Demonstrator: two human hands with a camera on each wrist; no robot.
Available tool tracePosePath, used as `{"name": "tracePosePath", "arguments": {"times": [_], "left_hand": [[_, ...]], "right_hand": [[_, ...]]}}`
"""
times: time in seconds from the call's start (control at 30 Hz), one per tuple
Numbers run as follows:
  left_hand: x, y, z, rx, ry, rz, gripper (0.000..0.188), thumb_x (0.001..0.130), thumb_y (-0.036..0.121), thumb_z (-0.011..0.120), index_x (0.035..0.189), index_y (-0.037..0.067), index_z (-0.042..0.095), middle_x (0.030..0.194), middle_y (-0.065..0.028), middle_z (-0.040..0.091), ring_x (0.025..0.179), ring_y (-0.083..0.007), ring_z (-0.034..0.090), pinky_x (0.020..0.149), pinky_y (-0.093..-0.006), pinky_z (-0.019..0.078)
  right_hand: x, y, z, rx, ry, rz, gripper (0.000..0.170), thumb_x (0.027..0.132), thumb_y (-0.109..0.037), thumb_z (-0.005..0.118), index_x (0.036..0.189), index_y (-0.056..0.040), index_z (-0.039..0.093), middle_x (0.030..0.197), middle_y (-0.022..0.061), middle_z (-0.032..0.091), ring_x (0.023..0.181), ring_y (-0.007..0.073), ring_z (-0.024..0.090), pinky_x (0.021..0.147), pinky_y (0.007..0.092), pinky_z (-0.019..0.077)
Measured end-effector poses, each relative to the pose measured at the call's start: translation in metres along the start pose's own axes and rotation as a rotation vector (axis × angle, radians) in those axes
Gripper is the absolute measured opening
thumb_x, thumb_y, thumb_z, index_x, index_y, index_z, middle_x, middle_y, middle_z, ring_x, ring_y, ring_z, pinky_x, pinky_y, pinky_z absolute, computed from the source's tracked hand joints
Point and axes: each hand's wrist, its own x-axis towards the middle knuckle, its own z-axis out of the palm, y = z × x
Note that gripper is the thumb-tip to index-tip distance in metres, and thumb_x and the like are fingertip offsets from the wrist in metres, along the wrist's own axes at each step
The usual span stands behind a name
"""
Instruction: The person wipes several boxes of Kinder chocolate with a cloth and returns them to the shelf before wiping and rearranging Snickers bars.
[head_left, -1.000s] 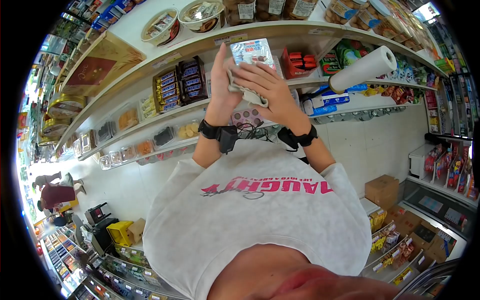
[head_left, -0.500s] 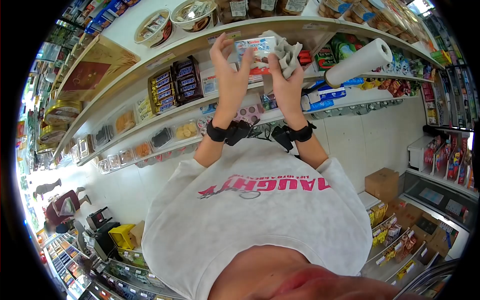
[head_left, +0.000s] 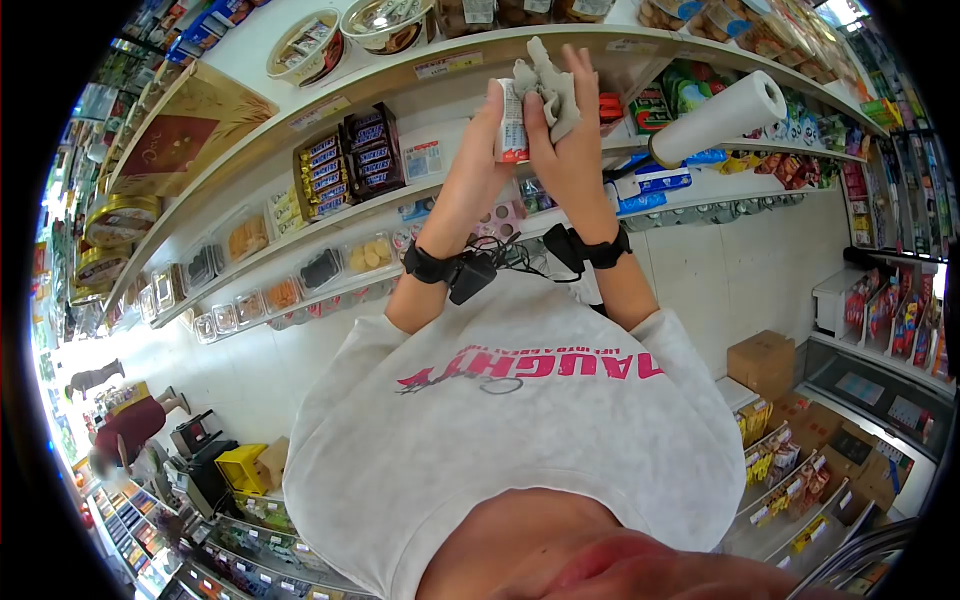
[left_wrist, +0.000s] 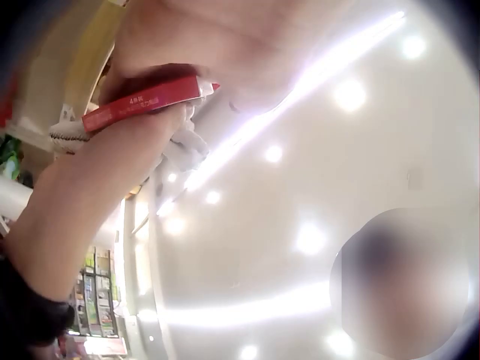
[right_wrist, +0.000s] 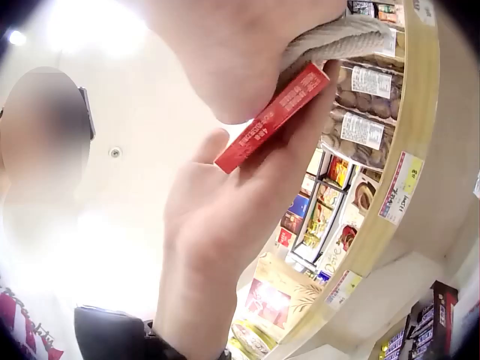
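In the head view my left hand [head_left: 475, 150] grips a small, flat Kinder chocolate box [head_left: 512, 128] in front of the shelves. The box is turned nearly edge-on, and its narrow red side [right_wrist: 274, 118] shows in the right wrist view. My right hand [head_left: 572, 160] holds a crumpled pale grey cloth [head_left: 552, 92] against the box, its thumb along the cloth and the other fingers behind. In the left wrist view the red side [left_wrist: 142, 105] lies between the two hands, with part of the cloth showing past it.
Snickers boxes [head_left: 372, 148] and a flat white-and-blue pack [head_left: 422, 158] stand on the shelf to the left. A white roll [head_left: 720, 118] juts out at the right. Tubs [head_left: 305, 48] and jars line the upper shelf; clear food trays [head_left: 370, 253] sit lower. Another person [head_left: 130, 430] is far left.
The cloth, earlier spread over the box's face under my right hand, has gone to its right side. The box has turned from face-on to nearly edge-on, and the left fingers have closed round it.
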Motion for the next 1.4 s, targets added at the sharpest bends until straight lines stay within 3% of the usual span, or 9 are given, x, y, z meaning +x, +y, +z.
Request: {"name": "tracePosePath", "arguments": {"times": [0.1,0.27,0.37,0.47,0.7,0.87,1.07,1.17,1.4], "left_hand": [[0.001,-0.003,0.001,-0.345,0.049,-0.051,0.064,0.104,0.059,0.042,0.138,0.006,0.054,0.128,-0.0077,0.063,0.115,-0.0198,0.061,0.104,-0.0373,0.0465],[0.001,0.000,-0.018,-0.418,0.062,-0.011,0.061,0.102,0.059,0.047,0.132,0.006,0.058,0.123,-0.0072,0.066,0.111,-0.0219,0.064,0.100,-0.0391,0.0504],[0.001,0.002,-0.009,-0.277,0.096,0.031,0.048,0.104,0.045,0.053,0.129,0.005,0.059,0.120,-0.0069,0.067,0.109,-0.0202,0.065,0.094,-0.0336,0.0529],[-0.003,-0.012,-0.013,0.089,0.064,0.141,0.040,0.106,0.034,0.054,0.130,0.002,0.059,0.121,-0.0079,0.066,0.109,-0.0176,0.066,0.090,-0.0310,0.0541],[0.000,-0.010,-0.003,0.118,0.215,0.379,0.039,0.107,0.032,0.052,0.128,0.000,0.059,0.117,-0.0068,0.068,0.106,-0.0154,0.067,0.090,-0.0329,0.0545],[0.001,-0.001,-0.020,-0.267,0.169,0.232,0.033,0.106,0.025,0.053,0.127,-0.001,0.058,0.123,-0.0096,0.066,0.113,-0.0181,0.064,0.099,-0.0336,0.0492],[0.008,0.004,-0.027,-0.301,0.108,0.221,0.033,0.105,0.025,0.055,0.126,0.001,0.058,0.123,-0.0085,0.066,0.112,-0.0205,0.065,0.099,-0.0366,0.0496],[0.004,0.006,-0.020,-0.194,0.163,0.286,0.038,0.106,0.033,0.054,0.124,0.000,0.060,0.116,-0.0074,0.068,0.102,-0.0163,0.068,0.089,-0.0328,0.0535],[-0.002,-0.002,-0.023,0.460,-0.002,0.375,0.042,0.107,0.029,0.056,0.135,-0.002,0.055,0.129,-0.0077,0.063,0.109,-0.0112,0.060,0.094,-0.0270,0.0485]], "right_hand": [[-0.002,-0.004,-0.005,-0.102,-0.115,-0.153,0.058,0.086,-0.015,0.067,0.141,-0.0027,0.053,0.148,0.0172,0.049,0.140,0.0392,0.042,0.118,0.0550,0.0295],[-0.011,-0.023,-0.012,-0.008,-0.422,-0.255,0.062,0.083,-0.016,0.069,0.142,-0.0072,0.054,0.148,0.0128,0.051,0.140,0.0342,0.045,0.117,0.0539,0.0321],[-0.005,-0.006,-0.012,-0.162,-0.242,-0.215,0.048,0.092,-0.018,0.066,0.138,-0.0064,0.057,0.138,0.0145,0.058,0.131,0.0295,0.054,0.111,0.0449,0.0390],[0.001,0.007,-0.017,0.426,-0.156,0.476,0.037,0.102,-0.024,0.059,0.133,-0.0036,0.060,0.127,0.0120,0.064,0.117,0.0208,0.059,0.103,0.0342,0.0431],[-0.022,0.004,-0.021,1.015,-0.002,0.852,0.048,0.105,-0.035,0.056,0.138,-0.0008,0.052,0.131,0.0055,0.059,0.113,0.0156,0.056,0.100,0.0278,0.0418],[-0.029,-0.013,-0.031,1.246,-0.085,0.895,0.050,0.107,-0.038,0.052,0.143,-0.0038,0.048,0.136,0.0061,0.057,0.120,0.0148,0.058,0.102,0.0305,0.0461],[-0.040,-0.014,-0.029,1.251,-0.110,0.900,0.051,0.108,-0.040,0.049,0.143,-0.0042,0.049,0.136,0.0065,0.059,0.121,0.0155,0.059,0.102,0.0321,0.0474],[-0.037,-0.023,-0.031,1.095,-0.103,0.806,0.048,0.107,-0.036,0.053,0.142,-0.0037,0.048,0.132,0.0042,0.057,0.116,0.0103,0.055,0.098,0.0276,0.0456],[-0.023,-0.028,-0.033,0.550,-0.158,0.462,0.034,0.103,-0.013,0.057,0.133,0.0009,0.053,0.112,0.0046,0.060,0.095,0.0095,0.053,0.086,0.0262,0.0454]]}}
